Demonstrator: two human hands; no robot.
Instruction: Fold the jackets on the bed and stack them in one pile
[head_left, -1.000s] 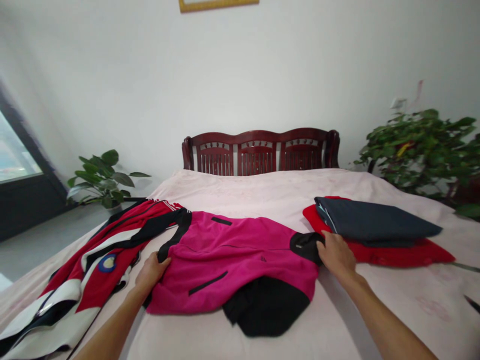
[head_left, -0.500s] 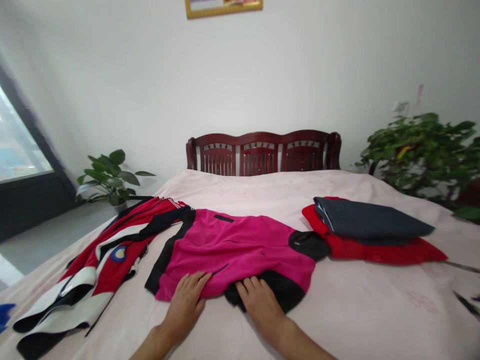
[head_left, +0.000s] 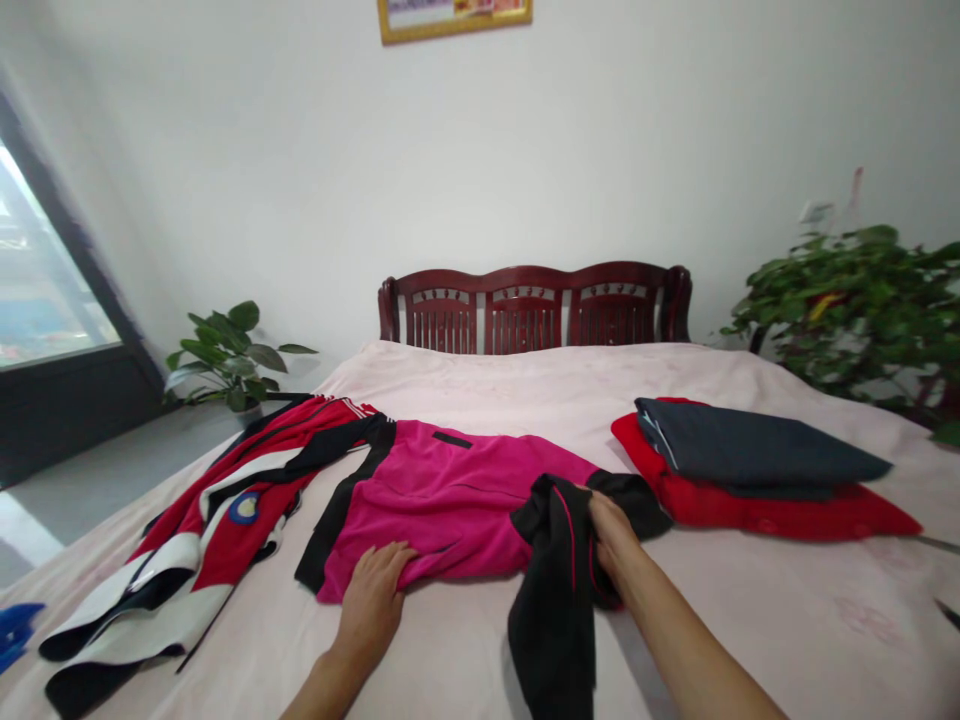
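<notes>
A magenta jacket (head_left: 450, 500) with black sleeves and a black hem lies spread on the bed. Resting on its near edge is my left hand (head_left: 376, 585), fingers stretched out over the cloth. My right hand (head_left: 609, 535) grips the black part near the jacket's right end. From that grip a black sleeve with thin pink piping (head_left: 555, 600) hangs raised and folded over, its lower end running out of the frame. The fingertips of my right hand are partly hidden by the cloth.
A red, white and navy garment (head_left: 247, 470) lies lengthwise at the left. On the right, a folded dark blue garment (head_left: 757, 445) rests on a folded red one (head_left: 720, 505). A blue item (head_left: 16, 632) sits at the left edge. The pale pink sheet (head_left: 450, 375) reaches the wooden headboard (head_left: 525, 310).
My right hand has moved up and to the right, lifting the black sleeve off the bed and over the jacket. My left hand stays on the near edge.
</notes>
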